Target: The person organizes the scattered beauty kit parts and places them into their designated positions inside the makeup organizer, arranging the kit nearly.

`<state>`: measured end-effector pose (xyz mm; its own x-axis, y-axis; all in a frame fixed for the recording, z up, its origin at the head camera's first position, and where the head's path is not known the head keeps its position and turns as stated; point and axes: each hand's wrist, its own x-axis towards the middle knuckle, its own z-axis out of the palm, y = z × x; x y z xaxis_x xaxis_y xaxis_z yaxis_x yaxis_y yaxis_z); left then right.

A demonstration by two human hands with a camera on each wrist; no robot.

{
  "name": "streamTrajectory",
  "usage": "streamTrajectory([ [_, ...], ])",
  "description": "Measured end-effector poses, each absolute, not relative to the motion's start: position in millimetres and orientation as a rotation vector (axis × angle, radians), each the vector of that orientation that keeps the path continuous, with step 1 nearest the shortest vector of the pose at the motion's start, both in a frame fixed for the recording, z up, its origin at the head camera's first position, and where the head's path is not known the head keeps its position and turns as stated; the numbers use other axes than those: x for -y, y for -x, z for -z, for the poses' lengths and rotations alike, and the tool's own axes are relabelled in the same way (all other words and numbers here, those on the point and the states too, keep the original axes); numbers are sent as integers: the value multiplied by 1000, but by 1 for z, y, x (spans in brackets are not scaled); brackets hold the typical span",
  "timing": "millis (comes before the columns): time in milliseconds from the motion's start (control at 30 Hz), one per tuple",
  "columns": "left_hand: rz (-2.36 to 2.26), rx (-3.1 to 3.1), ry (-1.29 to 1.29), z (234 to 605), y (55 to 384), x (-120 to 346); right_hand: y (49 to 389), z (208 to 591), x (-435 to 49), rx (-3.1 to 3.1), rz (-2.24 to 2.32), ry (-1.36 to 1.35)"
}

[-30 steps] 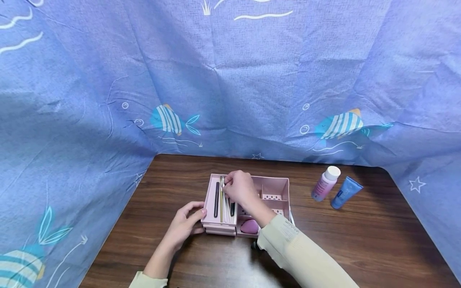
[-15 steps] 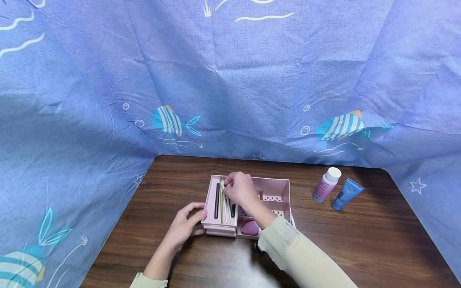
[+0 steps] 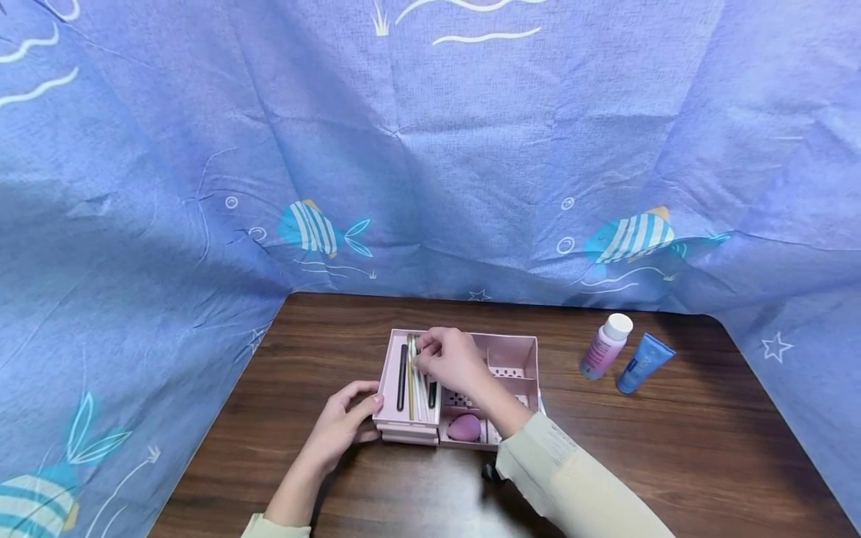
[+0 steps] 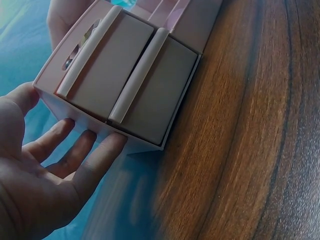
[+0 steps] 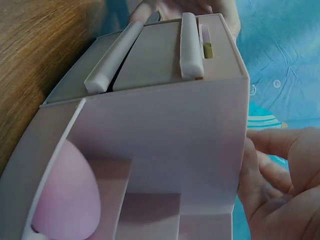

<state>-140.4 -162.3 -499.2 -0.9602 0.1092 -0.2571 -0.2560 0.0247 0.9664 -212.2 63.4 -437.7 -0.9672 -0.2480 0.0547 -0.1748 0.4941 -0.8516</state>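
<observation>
In the head view my left hand point(image 3: 346, 415) grips the left side of a pink desk organizer point(image 3: 406, 431), thumb at its top rim. The left wrist view shows fingertips point(image 4: 117, 142) against its side wall. My right hand point(image 3: 454, 362) reaches over the organizer's shallow top tray point(image 3: 392, 381), index finger and thumb bent over the upper ends of slim sticks. A black pen point(image 3: 401, 377), a gold stick point(image 3: 410, 396), white sticks point(image 3: 422, 396) and a dark-ended stick point(image 3: 432, 394) lie lengthwise there. The right fingers seem to pinch one slim stick, whose upper part they hide.
Right of the tray are deeper compartments point(image 3: 513, 355), with a purple makeup sponge point(image 3: 464, 427) in the front one. Two drawers point(image 4: 107, 60) face the front. A pink bottle with a white cap point(image 3: 605, 347) and a blue tube point(image 3: 643, 364) stand right on the wooden table point(image 3: 323, 321).
The right forearm has shifted slightly right and toward the body, showing more of the sponge and front compartments. The left hand keeps its hold. The sticks lie nearly as before.
</observation>
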Motion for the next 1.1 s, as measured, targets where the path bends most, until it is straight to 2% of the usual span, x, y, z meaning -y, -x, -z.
streamTrajectory([
  [367,-2021,-2050,156,501,139,162,203,439,-81,-2574,1611,438],
  [1100,-2014,-2072,175,505,141,164,183,438,-134,-2728,1495,478],
])
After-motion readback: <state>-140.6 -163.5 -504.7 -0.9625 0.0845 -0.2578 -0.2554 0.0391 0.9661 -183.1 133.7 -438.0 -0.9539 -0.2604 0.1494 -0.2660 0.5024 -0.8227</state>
